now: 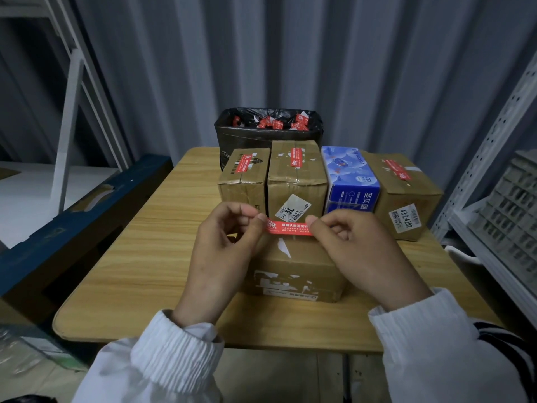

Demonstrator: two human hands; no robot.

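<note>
the red sticker [289,228] is stretched flat between both hands, just above the near box [293,271] — left hand [223,251] pinches its left end, right hand [360,251] its right end. behind stand three brown boxes [296,175] and a blue box [353,181] on the table [145,257] — a black bin [267,135] beyond.

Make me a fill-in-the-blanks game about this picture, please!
The left hand and right hand pinch a sticker coloured ____. The back row holds ____ boxes. The one box there that is not brown is ____. The bin is lined with a ____ bag. Missing words: red, four, blue, black.
</note>
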